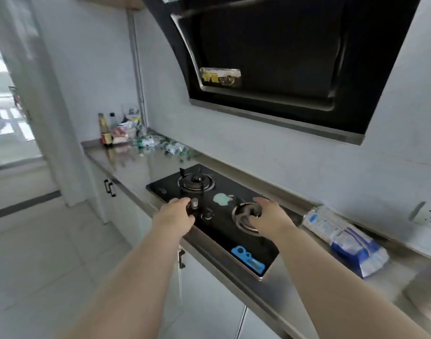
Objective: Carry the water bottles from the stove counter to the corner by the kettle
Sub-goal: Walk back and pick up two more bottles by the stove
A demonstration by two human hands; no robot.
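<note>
Several clear water bottles [171,147] with green caps lie on their sides on the steel counter [136,167], beyond the far end of the black gas stove [217,216]. My left hand [176,212] hovers over the stove's front left edge by a control knob [193,204], fingers loosely curled, holding nothing. My right hand [267,215] floats over the near burner [245,217], fingers apart and empty. Both hands are well short of the bottles. No kettle is in view.
Sauce bottles [105,132] and food packets [122,133] crowd the counter's far left end. A blue and white plastic package [344,238] lies on the counter right of the stove. A black range hood [283,57] hangs overhead. A wall socket [427,215] sits at right.
</note>
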